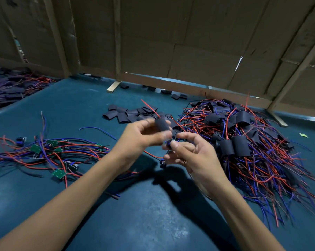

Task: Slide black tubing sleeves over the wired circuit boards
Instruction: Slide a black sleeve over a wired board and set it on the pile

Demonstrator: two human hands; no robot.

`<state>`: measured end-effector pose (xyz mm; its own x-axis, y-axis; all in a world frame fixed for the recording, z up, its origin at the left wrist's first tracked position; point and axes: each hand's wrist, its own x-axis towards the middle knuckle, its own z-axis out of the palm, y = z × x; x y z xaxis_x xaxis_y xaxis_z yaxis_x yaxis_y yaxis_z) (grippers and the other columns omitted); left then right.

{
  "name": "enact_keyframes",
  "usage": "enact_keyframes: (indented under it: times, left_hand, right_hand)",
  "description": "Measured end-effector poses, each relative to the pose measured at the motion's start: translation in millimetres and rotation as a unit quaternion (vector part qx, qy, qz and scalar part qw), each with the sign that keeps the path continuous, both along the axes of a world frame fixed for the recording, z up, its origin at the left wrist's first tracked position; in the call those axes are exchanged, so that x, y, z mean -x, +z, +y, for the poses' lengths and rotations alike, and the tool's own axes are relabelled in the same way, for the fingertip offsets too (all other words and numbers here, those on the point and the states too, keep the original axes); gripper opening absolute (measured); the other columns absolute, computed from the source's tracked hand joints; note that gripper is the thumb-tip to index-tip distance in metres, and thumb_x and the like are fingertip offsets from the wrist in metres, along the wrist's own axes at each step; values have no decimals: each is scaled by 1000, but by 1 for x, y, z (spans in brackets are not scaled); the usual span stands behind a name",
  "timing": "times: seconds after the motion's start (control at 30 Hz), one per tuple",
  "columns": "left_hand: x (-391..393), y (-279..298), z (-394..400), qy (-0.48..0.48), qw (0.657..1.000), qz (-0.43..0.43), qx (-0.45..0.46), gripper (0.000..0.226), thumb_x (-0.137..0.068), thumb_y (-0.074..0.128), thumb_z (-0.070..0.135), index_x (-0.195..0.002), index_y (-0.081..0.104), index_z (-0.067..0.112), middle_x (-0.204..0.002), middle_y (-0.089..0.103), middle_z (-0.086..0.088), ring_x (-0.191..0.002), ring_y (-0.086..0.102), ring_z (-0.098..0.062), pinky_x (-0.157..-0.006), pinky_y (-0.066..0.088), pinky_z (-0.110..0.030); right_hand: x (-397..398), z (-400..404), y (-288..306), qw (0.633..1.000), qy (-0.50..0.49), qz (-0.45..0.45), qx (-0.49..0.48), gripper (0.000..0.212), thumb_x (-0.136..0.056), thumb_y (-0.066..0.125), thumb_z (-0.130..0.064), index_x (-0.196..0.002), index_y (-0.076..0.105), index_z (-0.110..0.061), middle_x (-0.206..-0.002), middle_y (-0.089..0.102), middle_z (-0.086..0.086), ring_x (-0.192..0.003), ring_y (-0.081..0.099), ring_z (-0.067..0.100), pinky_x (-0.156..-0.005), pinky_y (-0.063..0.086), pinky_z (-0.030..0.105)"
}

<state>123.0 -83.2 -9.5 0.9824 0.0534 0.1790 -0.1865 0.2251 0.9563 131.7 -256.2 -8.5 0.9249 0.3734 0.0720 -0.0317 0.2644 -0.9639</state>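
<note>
Assembly workshop; heaped wired boards (252,142); cardboard partitions (198,42)

We see our left hand's fingers (153,124) motion-blurred around the black sleeve (163,125); the circuit board inside is hidden.

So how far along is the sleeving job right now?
Done: a big pile of sleeved boards lies on the right. In hand: the left hand holds a black sleeve with a red wire through it, while the right hand pinches a dark part just below it. Left: a smaller batch of bare green boards on the left, with loose sleeves waiting behind the hands.
</note>
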Motion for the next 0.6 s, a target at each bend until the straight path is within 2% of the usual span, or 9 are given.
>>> enact_keyframes:
  times: [0.07, 0.17, 0.23, 0.3, 0.37, 0.47, 0.53, 0.6]
  left_hand:
    - [3, 0, -5, -45, 999, 16, -18, 22, -75, 81, 17, -96, 79, 23, -102, 76, -4, -96, 66, -18, -91, 50, -40]
    - [4, 1, -7, -44, 999, 21, 19, 22, -73, 79, 20, -94, 78, 25, -99, 77, 0, -90, 66, -13, -81, 46, -33]
    - [4, 1, -8, -52, 998, 14, 38, 27, -77, 77, 13, -103, 73, 18, -101, 76, -3, -88, 66, -14, -78, 45, -30]
    - [5, 2, -12, -71, 995, 4, 71, 31, -82, 72, 4, -110, 62, 14, -105, 76, -7, -87, 68, -16, -77, 51, -29]
    - [5, 4, -16, -87, 990, 5, 107, 26, -84, 61, 1, -106, 55, 13, -108, 75, -9, -84, 70, -16, -73, 55, -30]
    - [7, 8, -18, -94, 988, 14, 119, 8, -85, 52, 19, -92, 56, 21, -109, 73, -10, -87, 66, -19, -74, 54, -36]
    - [7, 7, -22, -64, 994, 11, 87, 18, -90, 52, 35, -79, 65, 29, -106, 72, -9, -89, 65, -20, -75, 54, -35]
    - [7, 5, -25, -37, 997, 10, 69, 26, -91, 52, 39, -73, 68, 30, -100, 73, -10, -88, 65, -19, -73, 54, -33]
  right_hand:
    - [0, -2, 2, 999, -33, -13, -11, 30, -73, 77, -17, -97, 64, -3, -81, 75, 18, -62, 73, 25, -61, 60, 32]
    - [-1, -2, 1, 997, -54, -1, -51, 17, -69, 80, -24, -79, 78, -10, -77, 74, 18, -62, 73, 24, -59, 59, 30]
    - [-2, -1, -1, 996, -41, 7, -76, 20, -67, 81, -24, -80, 81, -9, -78, 74, 16, -66, 73, 22, -60, 59, 28]
    - [-2, 0, -2, 997, -24, -1, -76, 20, -68, 80, -18, -86, 82, -8, -84, 75, 17, -73, 74, 22, -59, 58, 25]
    - [-4, 0, -3, 998, -27, -21, -55, 21, -71, 77, -10, -92, 82, -9, -92, 77, 16, -79, 73, 25, -57, 55, 22]
    - [-7, -1, -5, 998, -31, -40, -34, 31, -75, 72, -2, -105, 77, -5, -105, 77, 12, -85, 68, 32, -60, 54, 20]
    - [-7, -1, -6, 997, -31, -64, -22, 27, -80, 71, 6, -106, 74, -1, -107, 77, 9, -84, 72, 31, -57, 54, 22]
    - [-5, 0, -7, 996, -39, -82, -12, 17, -82, 72, 4, -98, 74, -1, -103, 78, 9, -79, 76, 29, -48, 50, 23]
